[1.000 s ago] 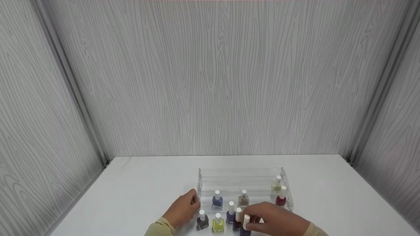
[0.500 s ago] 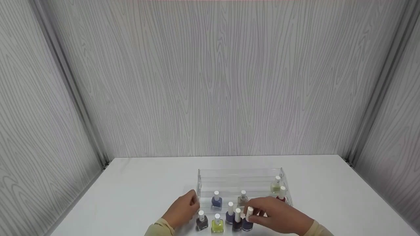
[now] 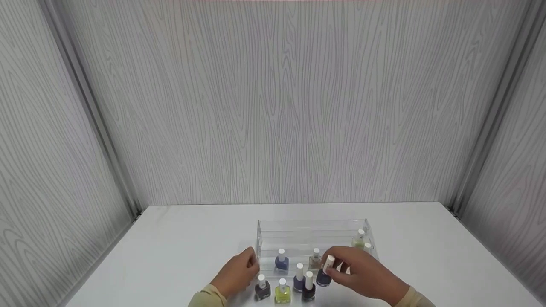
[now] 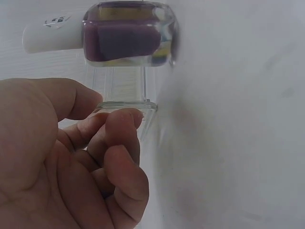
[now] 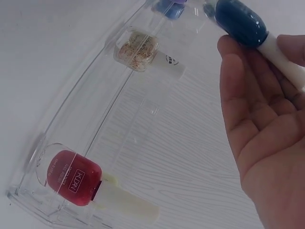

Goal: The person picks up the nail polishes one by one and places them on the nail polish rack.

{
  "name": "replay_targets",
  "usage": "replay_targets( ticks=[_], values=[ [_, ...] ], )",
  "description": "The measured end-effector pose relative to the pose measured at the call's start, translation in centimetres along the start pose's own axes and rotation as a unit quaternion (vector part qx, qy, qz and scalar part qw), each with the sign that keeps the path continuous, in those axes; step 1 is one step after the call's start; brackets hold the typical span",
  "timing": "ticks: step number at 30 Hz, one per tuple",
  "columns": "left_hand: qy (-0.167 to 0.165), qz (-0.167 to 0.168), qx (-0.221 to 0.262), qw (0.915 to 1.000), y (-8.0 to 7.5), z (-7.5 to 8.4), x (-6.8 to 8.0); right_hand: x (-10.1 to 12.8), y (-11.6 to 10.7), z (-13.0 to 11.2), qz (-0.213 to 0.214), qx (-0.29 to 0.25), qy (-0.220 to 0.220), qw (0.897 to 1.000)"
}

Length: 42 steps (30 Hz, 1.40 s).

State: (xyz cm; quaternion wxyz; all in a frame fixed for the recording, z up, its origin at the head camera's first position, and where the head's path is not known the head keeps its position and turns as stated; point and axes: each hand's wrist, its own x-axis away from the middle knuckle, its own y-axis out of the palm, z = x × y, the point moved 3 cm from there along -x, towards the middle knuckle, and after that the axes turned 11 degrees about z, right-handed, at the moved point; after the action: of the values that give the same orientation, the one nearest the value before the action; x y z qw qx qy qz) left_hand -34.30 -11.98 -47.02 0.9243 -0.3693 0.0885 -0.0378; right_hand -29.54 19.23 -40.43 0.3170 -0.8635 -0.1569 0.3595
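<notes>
Dark blue polish bottle [image 3: 323,277] hangs just above the tabletop [image 3: 179,247] near its front edge, tilted, its white cap pinched between the thumb and fingertips of the right hand [image 3: 362,275]; the right wrist view shows the same bottle [image 5: 238,21] with the cap running down into the curled fingers [image 5: 252,95]. It is held right in front of the clear acrylic rack [image 3: 313,226], which stands toward the front of the tabletop, slightly right of centre. On the rack's lower steps stand a light blue bottle [image 3: 281,261] toward the left end and a beige glitter bottle [image 3: 315,259] in the middle, and at the right end a pale green bottle [image 3: 359,240] sits a step above a red bottle [image 5: 74,177], mostly hidden behind the right hand in the head view. The left hand [image 3: 236,273] rests at the rack's front left corner, its fingers loosely curled against the acrylic edge without gripping anything. Just beside it on the tabletop stand a purple bottle [image 3: 262,288], a yellow bottle [image 3: 282,292], a violet bottle [image 3: 299,279] and a maroon bottle [image 3: 308,290], all upright in a close cluster along the front edge.
</notes>
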Motion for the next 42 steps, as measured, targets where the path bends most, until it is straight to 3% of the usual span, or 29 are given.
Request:
replay_targets(
  ticks=[5, 9, 30, 42],
  values=[
    [0.001, 0.001, -0.002, 1.0, 0.0, -0.1, -0.1, -0.2, -0.6, 0.0, 0.056, 0.007, 0.027, 0.998],
    [0.001, -0.001, 0.001, 1.0, 0.0, -0.2, -0.1, -0.2, -0.9, 0.1, 0.075, 0.019, 0.049, 0.996],
    [-0.026, -0.007, -0.001, 0.9996, 0.2, -0.2, -0.1, -0.1, -1.7, 0.4, 0.087, 0.057, 0.064, 0.992],
    [-0.017, -0.007, 0.009, 0.9998, 0.0, -0.1, 0.0, -0.1, -1.9, 0.5, 0.093, 0.067, 0.062, 0.991]
  ],
)
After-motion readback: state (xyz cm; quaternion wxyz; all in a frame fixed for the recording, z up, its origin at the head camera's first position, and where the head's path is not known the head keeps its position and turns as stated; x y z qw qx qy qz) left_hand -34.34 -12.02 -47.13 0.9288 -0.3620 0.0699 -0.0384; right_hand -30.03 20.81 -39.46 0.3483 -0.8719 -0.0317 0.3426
